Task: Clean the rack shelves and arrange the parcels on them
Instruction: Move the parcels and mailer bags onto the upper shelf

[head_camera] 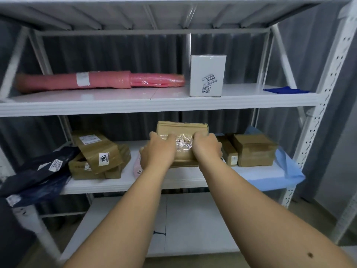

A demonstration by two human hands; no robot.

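1. A white metal rack fills the view, seen from a head-worn camera looking forward and down along two bare forearms.
2. Both hands grasp one brown cardboard parcel at the middle of the middle shelf. The left hand wraps its left side, the right hand its right side, fingers curled over a shiny taped top.
3. Whether the parcel rests on the shelf or is lifted just clear of it cannot be told.
4. Left of it on the same shelf lies an untidy heap: brown padded envelopes, one labelled 1003, and dark plastic mailers hanging over the near edge.
5. Right of it, two brown boxes sit side by side on a light blue sheet.
6. The upper shelf carries a long pink roll on the left, a white box marked 3008 near the middle, and a dark blue cloth at the far right.
7. To do this step well, it seems wise to keep the parcel level, grip evenly on both sides, and set it square beside the tidy boxes on the right, clear of the loose heap.
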